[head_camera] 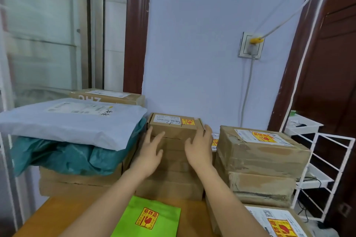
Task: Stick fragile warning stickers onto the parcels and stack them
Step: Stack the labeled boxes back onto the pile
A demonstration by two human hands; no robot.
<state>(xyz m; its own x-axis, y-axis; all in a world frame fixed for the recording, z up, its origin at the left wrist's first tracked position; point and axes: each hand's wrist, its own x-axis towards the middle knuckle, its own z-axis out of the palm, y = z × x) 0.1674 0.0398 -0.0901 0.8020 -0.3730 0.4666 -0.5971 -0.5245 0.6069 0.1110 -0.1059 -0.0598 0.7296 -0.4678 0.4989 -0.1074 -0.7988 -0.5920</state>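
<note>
Reaching forward, both hands met the top box [174,126] of the middle stack, a small flat cardboard carton with a white printed label and a yellow-and-red sticker [188,122] on its lid. The left hand [152,151] lay against the carton's left front, fingers straight and spread, grip open. The right hand [200,147] pressed flat along the right edge, fingers extended up past the corner, thumb out, grip open too, nothing pinched. Beneath that carton sat more plain brown boxes, squared up one on another, down to the orange-brown desk [57,215].

Over on the right stood a second stack [262,161], bulkier cartons wrapped in wrinkled, glossy brown tape, the top one wearing a white label with a sticker [264,137] across it. Nearer the camera, another box [277,223] showed a white label and a large sticker at the lower right edge. Lying flat on the desk between the forearms was a bright green pouch [148,217], smooth and rectangular, with its own sticker at the centre.

On the left, a soft pale-grey mailer bag [77,121] draped over a crumpled teal bag [63,158], both resting on wide flat cartons. Behind them sat a long brown box [107,97] with printed lettering. A white wire rack [323,169] stood at the right, and a wall socket [250,46] held a plug with a pale cable.
</note>
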